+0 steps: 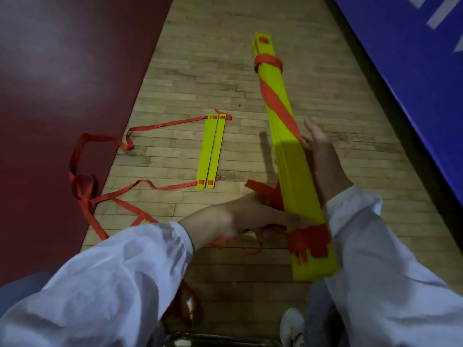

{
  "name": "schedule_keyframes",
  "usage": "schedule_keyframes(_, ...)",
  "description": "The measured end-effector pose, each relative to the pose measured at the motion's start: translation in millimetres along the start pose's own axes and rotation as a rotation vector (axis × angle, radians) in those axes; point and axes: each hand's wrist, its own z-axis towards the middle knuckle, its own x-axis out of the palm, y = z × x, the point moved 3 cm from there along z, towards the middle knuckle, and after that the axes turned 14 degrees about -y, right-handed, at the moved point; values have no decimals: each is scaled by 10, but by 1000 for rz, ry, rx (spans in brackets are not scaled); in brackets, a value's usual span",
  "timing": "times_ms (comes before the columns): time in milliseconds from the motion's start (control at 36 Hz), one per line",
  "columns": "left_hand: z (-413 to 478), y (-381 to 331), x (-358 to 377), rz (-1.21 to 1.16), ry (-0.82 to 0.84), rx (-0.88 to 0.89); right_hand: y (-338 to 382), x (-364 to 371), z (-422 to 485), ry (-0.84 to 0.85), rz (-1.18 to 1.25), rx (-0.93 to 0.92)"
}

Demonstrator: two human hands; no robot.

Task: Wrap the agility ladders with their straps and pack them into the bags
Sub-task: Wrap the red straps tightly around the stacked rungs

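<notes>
Left arm: in a white sleeve [120, 266], it reaches in from the lower left across the body, wrist straight, back of the hand up.
Left hand [240, 219]: the fingers stretch to the near end of the ladder bundle [293, 169] and close on the red strap [278, 103] where it bunches at the bundle's left edge. More strap hangs out under the palm. The fingertips are blurred, so I cannot tell the exact pinch.
Right arm: also sleeved in white, it comes up along the bundle's right side with the forearm nearly parallel to it.
Right hand [322, 156]: it lies against the bundle's right edge at about mid-length and clasps it. The thumb side meets the strap where the diagonal turn ends. One finger points away up the bundle, and the others are hidden behind it.
Ladder bundle: a stack of yellow rungs held lengthwise away from the person, above the wooden floor [200, 71]. The strap is knotted round its far end, runs diagonally down its top face, and wraps again near the close end.
Loose rungs [210, 151]: two yellow rungs lie flat side by side on the floor, left of the bundle and apart from it. Their strap trails left onto the maroon mat [50, 83].
Surroundings: a blue mat [413, 71] borders the floor on the right, and a light shoe [292, 326] shows at the bottom edge.
</notes>
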Motion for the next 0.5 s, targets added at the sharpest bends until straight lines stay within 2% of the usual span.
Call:
schedule_keyframes(56,-9,-14,15,-16,13,0,-61,73,-88,95,53,65)
schedule_keyframes(139,-4,-8,-2,22,20,-9,-196,211,-197,291,321,285)
schedule_keyframes(333,22,-27,-60,90,17,-15,-216,250,-133,535,551,473)
schedule_keyframes(417,37,-67,-70,-33,-8,-75,-236,240,-58,518,548,513)
schedule_keyframes(500,121,-9,-106,-350,-137,-205,-255,213,-32,455,403,467)
